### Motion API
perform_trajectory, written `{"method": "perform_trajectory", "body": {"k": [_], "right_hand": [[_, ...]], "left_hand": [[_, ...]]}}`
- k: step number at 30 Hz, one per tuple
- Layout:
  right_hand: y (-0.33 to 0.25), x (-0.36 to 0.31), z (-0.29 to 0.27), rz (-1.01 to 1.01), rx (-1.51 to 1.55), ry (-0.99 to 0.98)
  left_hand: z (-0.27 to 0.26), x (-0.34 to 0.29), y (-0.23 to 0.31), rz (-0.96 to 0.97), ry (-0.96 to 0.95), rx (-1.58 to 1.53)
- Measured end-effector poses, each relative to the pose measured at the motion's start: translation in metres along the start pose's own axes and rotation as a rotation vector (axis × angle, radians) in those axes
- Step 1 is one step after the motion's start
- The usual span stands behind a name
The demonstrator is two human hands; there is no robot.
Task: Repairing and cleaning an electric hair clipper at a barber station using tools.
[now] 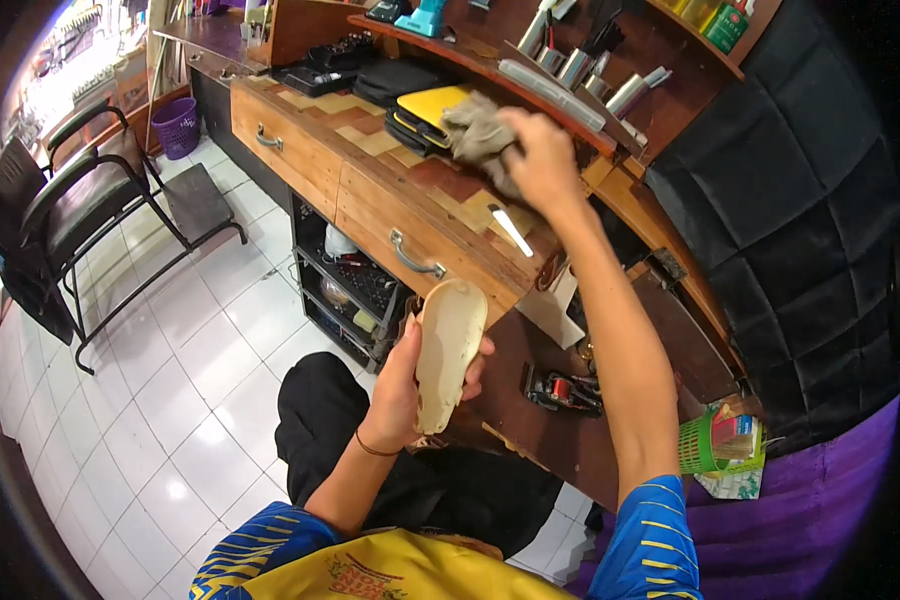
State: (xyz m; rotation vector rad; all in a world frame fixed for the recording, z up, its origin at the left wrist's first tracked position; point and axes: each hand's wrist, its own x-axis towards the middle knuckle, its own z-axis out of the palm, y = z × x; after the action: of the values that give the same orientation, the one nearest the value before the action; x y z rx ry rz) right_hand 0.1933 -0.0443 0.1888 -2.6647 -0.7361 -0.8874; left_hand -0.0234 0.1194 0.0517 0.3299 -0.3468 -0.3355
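My left hand [398, 388] is wrapped round a pale cream, oblong object [450, 350] with a rounded top and a greyish, worn face. I hold it upright above my lap, and its exact kind does not show. At the counter, my right hand [542, 160] grips a crumpled grey-brown cloth [478, 135]. The cloth touches or overlaps the edge of a yellow-topped black case [430, 108]; the contact is partly hidden. Below the cloth, a slim tool with a white handle [511, 230] lies on the patterned wooden counter [370, 140].
Two drawers with metal handles [416, 256] front the counter, above a black rack [345, 300]. Hair clippers [562, 388] lie on a lower surface beside my right forearm. Metal cups [574, 68] stand on the shelf. A black chair [90, 200] and a purple bin [176, 127] are at left.
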Motion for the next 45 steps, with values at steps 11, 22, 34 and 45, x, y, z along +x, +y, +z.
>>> {"method": "perform_trajectory", "body": {"k": [11, 22, 34, 45], "right_hand": [[-0.105, -0.169, -0.097, 0.026, 0.204, 0.487], [-0.103, -0.257, -0.093, 0.258, 0.326, 0.17], [-0.108, -0.282, -0.098, 0.293, 0.19, 0.224], [-0.132, -0.285, -0.093, 0.48, 0.239, 0.274]], "left_hand": [[0.022, 0.008, -0.034, 0.115, 0.054, 0.223], [0.031, 0.011, -0.088, 0.15, 0.105, 0.71], [0.047, 0.01, -0.102, 0.129, -0.035, 0.874], [0.046, 0.015, -0.099, -0.009, -0.182, 0.452]]}}
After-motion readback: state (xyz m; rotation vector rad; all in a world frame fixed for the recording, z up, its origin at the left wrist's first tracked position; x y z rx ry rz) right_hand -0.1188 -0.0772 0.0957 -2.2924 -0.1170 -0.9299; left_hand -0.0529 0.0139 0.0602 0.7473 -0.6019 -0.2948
